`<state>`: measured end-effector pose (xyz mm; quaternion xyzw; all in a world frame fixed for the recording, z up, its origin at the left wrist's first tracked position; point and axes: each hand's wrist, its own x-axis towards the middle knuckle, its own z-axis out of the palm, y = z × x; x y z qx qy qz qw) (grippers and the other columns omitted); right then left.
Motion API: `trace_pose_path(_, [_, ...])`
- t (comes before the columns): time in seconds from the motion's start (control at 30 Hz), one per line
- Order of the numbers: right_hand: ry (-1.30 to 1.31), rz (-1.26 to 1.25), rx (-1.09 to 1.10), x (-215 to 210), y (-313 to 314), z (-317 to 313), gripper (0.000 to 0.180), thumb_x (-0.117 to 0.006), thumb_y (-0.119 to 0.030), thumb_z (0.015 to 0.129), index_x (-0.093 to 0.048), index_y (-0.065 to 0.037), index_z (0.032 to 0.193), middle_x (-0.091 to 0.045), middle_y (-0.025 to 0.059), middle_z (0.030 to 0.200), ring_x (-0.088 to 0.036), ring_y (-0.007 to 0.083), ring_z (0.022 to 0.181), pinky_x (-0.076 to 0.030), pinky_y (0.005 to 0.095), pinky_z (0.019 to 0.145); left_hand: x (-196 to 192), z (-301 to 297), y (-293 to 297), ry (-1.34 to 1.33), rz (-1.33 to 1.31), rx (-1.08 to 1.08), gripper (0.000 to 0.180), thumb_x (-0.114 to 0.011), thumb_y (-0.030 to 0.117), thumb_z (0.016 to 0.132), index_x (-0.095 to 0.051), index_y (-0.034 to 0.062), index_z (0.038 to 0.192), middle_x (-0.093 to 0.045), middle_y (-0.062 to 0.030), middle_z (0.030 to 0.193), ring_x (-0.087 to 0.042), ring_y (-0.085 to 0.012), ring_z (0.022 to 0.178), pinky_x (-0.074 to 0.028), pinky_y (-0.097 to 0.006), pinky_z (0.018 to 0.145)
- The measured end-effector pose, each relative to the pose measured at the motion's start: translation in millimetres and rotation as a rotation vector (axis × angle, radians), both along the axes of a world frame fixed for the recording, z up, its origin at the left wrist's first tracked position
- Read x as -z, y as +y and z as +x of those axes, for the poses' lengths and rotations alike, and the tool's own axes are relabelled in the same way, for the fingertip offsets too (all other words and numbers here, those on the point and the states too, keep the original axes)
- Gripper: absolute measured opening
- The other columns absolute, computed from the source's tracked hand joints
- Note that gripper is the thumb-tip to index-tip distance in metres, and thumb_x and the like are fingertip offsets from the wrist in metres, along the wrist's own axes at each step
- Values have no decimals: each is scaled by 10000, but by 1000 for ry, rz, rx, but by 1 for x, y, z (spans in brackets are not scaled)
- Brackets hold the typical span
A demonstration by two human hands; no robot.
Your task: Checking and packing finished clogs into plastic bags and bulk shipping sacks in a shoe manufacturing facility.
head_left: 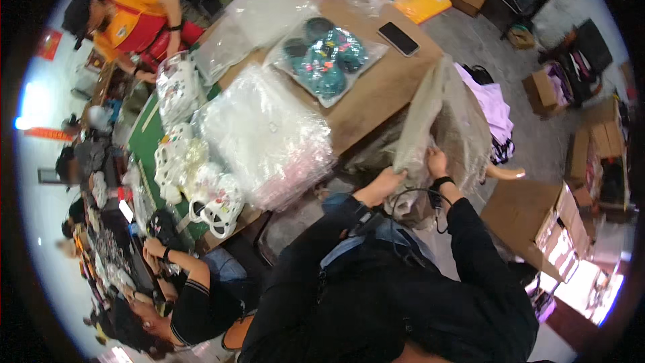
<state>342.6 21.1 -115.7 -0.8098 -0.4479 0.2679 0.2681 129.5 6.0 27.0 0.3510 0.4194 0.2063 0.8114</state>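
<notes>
- Beside the right edge of the worktop [376,97], the person's left hand [386,181] and right hand [437,161] were both closed on the lower edge of a large clear plastic bag [437,114], which stood up between them.
- Left of that bag lay a heap of clear bags [269,138].
- Farther off, a clear packet of teal shoes [326,60] rested on the worktop, with a dark phone [398,38] to its right.
- White shoes [215,205] sat at the near left corner.
- An open cardboard box [537,218] stood on the floor to the right.
</notes>
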Motion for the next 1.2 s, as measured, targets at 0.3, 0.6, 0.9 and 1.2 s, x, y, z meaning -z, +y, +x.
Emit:
trace_pose_path(0.3, [21, -13, -59, 40, 20, 23, 326, -453, -214, 854, -565, 26, 1043, -573, 255, 999, -526, 391, 979, -423, 413, 843, 26, 14, -13, -88, -161, -195, 280, -444, 192, 905, -514, 0, 1096, -563, -107, 1058, -538, -227, 943, -424, -329, 810])
trace_pose_path(0.6, [498, -660, -396, -30, -34, -63, 331, -464, -157, 846, -507, 4, 1132, -565, 102, 1082, -542, 197, 950, -436, 344, 752, 34, -32, -5, -303, -408, -379, 288, -376, 146, 913, -467, -14, 1134, -555, -117, 1068, -569, -240, 915, -474, -379, 793])
trace_pose_path(0.9, [41, -621, -934, -98, -22, -69, 262, -486, -113, 784, -572, 0, 1004, -624, 139, 908, -585, 281, 786, -458, 343, 671, 47, -61, 20, -13, -153, -173, 522, -633, 313, 788, -470, 6, 1177, -554, -91, 1090, -544, -175, 948, -434, -315, 808])
trace_pose_path(1.2, [-305, 495, -780, -213, 211, -231, 377, -579, -231, 792, -507, -139, 1150, -472, 152, 1156, -557, 326, 893, -462, 376, 750, 147, -104, 27, -483, 511, 310, 438, -549, 256, 848, -463, 51, 1225, -575, -66, 1057, -537, -166, 864, -418, -264, 749])
